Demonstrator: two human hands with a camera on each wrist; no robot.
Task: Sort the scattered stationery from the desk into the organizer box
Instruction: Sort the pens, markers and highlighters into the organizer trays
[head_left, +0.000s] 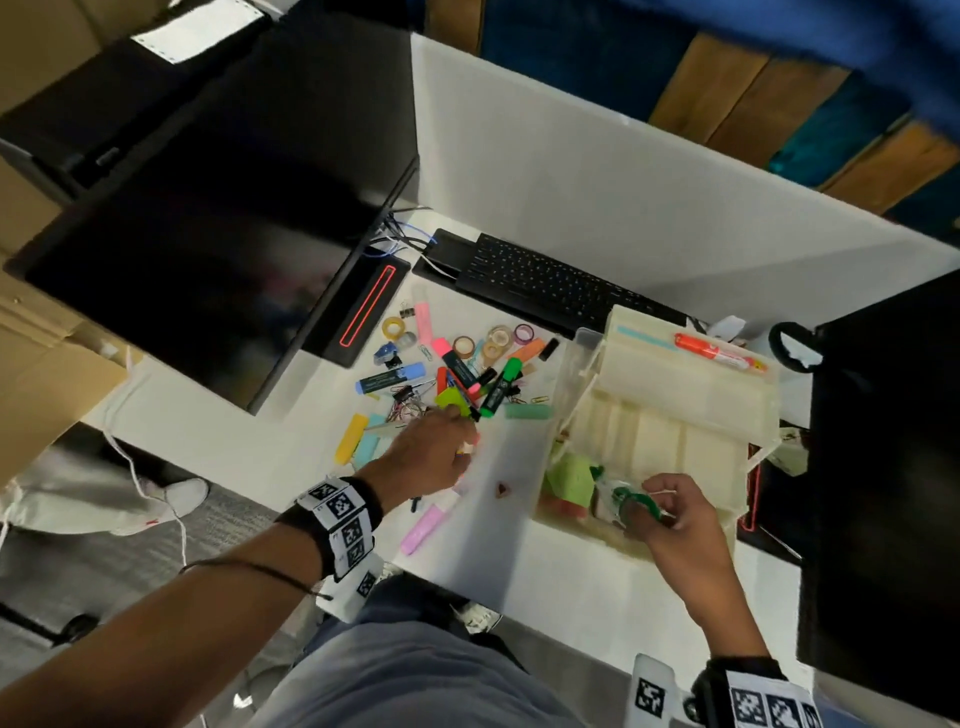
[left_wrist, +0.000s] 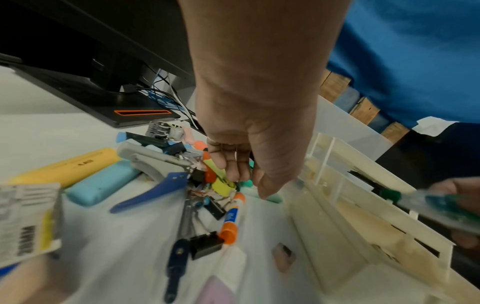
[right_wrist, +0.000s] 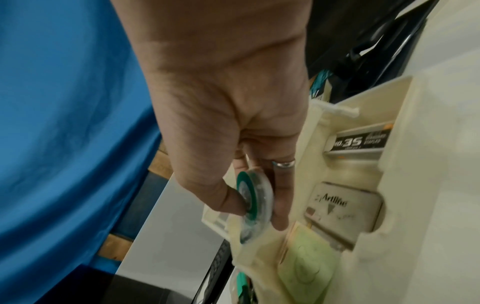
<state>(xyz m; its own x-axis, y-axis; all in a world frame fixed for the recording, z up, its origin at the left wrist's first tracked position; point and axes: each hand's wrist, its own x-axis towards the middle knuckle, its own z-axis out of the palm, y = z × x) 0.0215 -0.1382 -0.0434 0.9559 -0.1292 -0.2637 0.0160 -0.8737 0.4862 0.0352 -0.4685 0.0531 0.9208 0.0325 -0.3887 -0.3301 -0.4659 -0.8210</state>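
Highlighters, markers, tape rolls and clips lie in a pile (head_left: 467, 374) on the white desk (head_left: 519, 457). My left hand (head_left: 465, 434) reaches into the near side of the pile. Its straight fingers (left_wrist: 233, 170) point down and touch a yellow highlighter (left_wrist: 222, 185), with the thumb held apart. To the right stands the cream tiered organizer box (head_left: 685, 405). My right hand (head_left: 649, 512) pinches a green-and-clear tape dispenser (right_wrist: 257, 197) between thumb and fingers, just above the box's front lower compartment. That tier holds a staple box (right_wrist: 361, 142), an Artline pad (right_wrist: 342, 205) and green sticky notes (right_wrist: 306, 265).
A black monitor (head_left: 208, 234) and its stand border the pile on the left, and a keyboard (head_left: 545, 280) lies behind it. A dark unit (head_left: 883, 467) stands right of the organizer. A grey-blue punch (left_wrist: 155, 164), a glue stick (left_wrist: 231, 216) and binder clips lie near my left hand.
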